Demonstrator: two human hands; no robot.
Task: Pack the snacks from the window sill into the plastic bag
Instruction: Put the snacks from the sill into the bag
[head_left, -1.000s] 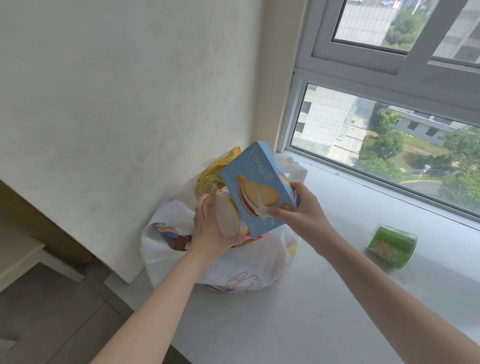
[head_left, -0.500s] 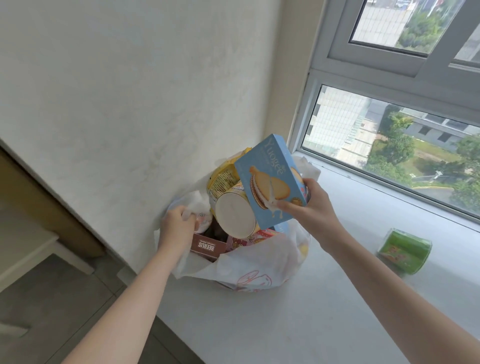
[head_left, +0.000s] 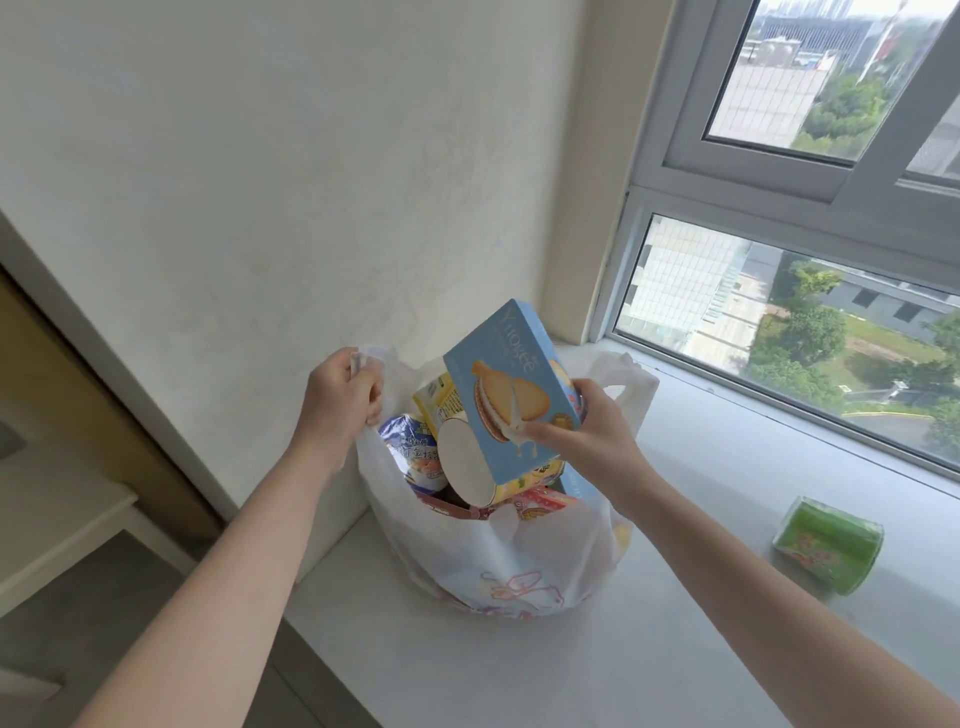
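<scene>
From the head view, the left hand (head_left: 343, 395) grips the plastic bag's (head_left: 519, 566) handle, lifting it at the window sill's (head_left: 675, 649) left end. The right hand (head_left: 592, 441) pinches a tilted blue biscuit box (head_left: 511, 384) over the bag's open mouth. A green snack tub (head_left: 826, 543) lies on its side near the sill's right edge.

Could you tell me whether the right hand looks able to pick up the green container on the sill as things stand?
Probably not yet: the right hand grips the blue biscuit box over the plastic bag. The green container lies unobstructed.
</scene>
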